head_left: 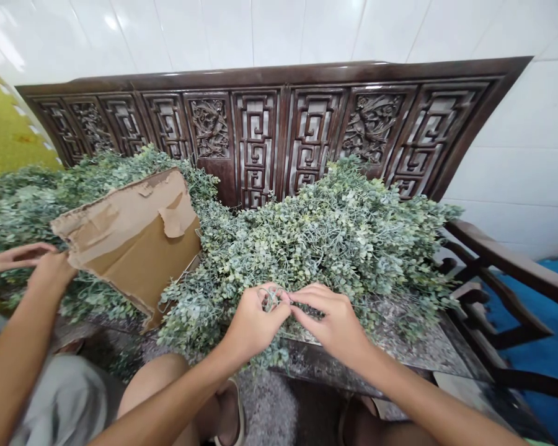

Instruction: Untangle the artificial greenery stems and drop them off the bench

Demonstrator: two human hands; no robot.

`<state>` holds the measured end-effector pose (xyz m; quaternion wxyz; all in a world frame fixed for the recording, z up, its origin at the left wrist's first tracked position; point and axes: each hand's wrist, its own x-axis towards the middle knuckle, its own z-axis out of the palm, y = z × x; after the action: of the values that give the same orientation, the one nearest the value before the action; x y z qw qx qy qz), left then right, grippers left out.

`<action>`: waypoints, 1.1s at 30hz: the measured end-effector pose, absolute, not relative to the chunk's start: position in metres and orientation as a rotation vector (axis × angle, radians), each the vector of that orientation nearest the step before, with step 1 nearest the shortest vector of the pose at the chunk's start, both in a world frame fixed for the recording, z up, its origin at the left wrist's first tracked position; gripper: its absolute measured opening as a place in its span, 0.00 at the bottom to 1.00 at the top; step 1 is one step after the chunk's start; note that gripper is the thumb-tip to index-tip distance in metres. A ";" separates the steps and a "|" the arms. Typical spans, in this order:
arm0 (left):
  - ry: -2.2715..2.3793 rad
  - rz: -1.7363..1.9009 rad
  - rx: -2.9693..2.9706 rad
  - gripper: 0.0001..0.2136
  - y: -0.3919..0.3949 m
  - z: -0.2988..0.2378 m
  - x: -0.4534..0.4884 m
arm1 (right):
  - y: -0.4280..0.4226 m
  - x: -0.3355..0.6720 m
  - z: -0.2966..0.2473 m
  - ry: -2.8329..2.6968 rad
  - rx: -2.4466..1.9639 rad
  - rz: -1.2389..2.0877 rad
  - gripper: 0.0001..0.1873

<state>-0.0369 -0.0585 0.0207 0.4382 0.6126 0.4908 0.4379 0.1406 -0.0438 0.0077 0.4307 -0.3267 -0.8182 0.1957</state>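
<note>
My left hand (pixel 251 323) and my right hand (pixel 330 325) meet in front of me, their fingertips pinching a thin pale looped stem (pixel 272 298) of artificial leafy greenery. A large heap of this small-leaved grey-green foliage (pixel 335 238) spreads over a stone-topped bench seat (pixel 381 353). At the left, a co-worker's two hands (pixel 37 261) rest near a torn brown cardboard sheet (pixel 130 244), which leans on the foliage.
A carved dark wooden bench back (pixel 260 139) rises behind the foliage, with a wooden armrest (pixel 497 266) at the right. White wall tiles (pixel 506 136) stand behind it. Blue flooring (pixel 539 322) lies to the right, and a grey shaggy rug (pixel 265 406) lies below.
</note>
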 end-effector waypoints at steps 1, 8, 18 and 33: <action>1.228 1.070 1.585 0.05 -0.060 0.020 -0.037 | -0.045 0.139 0.008 -2.030 -0.847 0.492 0.09; 1.494 0.798 2.292 0.04 -0.067 0.022 -0.041 | -0.048 0.137 0.016 -2.147 -1.071 0.318 0.06; 1.317 0.660 2.202 0.07 -0.055 0.032 -0.065 | -0.020 0.174 0.027 -2.296 -1.120 0.600 0.09; 0.581 0.446 1.565 0.03 -0.080 0.024 -0.019 | 0.027 0.067 0.060 -1.996 -0.893 0.710 0.18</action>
<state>-0.0186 -0.0798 0.0235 0.6494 0.6887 0.2556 0.1963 0.0671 0.0272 0.0602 0.4090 -0.3547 -0.7922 0.2818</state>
